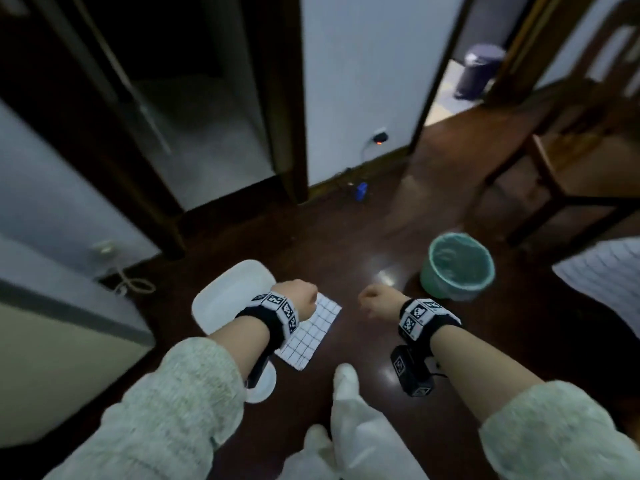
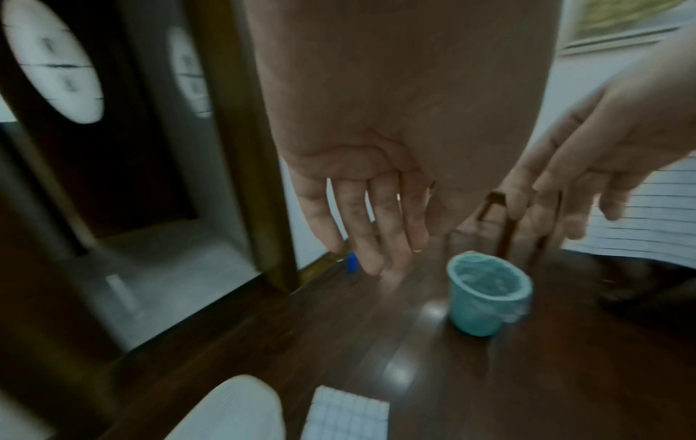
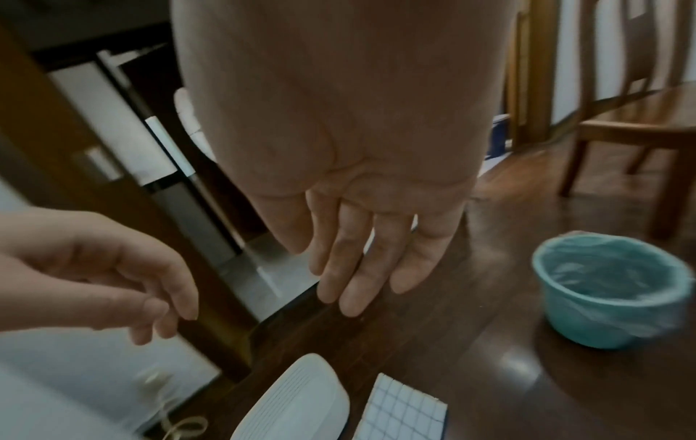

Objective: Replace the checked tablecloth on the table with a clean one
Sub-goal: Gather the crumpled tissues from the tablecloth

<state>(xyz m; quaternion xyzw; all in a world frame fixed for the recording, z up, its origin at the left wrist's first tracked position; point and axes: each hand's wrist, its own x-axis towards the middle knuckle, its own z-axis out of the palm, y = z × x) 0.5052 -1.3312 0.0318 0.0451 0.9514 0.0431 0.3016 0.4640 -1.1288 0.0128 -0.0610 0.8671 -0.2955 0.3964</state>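
Hands first: my left hand (image 1: 300, 296) and right hand (image 1: 377, 302) both hung over the dark glossy wooden floor (image 1: 346, 237) with nothing in them. From the head camera they looked like loose fists, but the wrist cameras showed the left fingers (image 2: 361, 226) and the right fingers (image 3: 357, 268) hanging down relaxed and mostly straight, so neither had hold of anything.

Right under my left wrist sat a small folded white cloth with a dark grid pattern (image 1: 311, 336), lying flat on the floor just beside a white rounded plastic stool (image 1: 232, 294). My wrist covered part of it, and the wrist views cut off its near edge, so I couldn't tell how many layers it had.

Over at the far right edge, a white tablecloth with thin dark lines (image 1: 602, 271) hung down, mostly out of frame; the table under it never showed.

A mint-green round plastic bin with a clear liner (image 1: 459, 266) stood near my right hand, well apart from the folded cloth. A brown wooden chair (image 1: 571, 174) stood behind the bin, blurry and partly cropped. Small blue object (image 1: 361, 191) by the skirting board, too smeared to identify.
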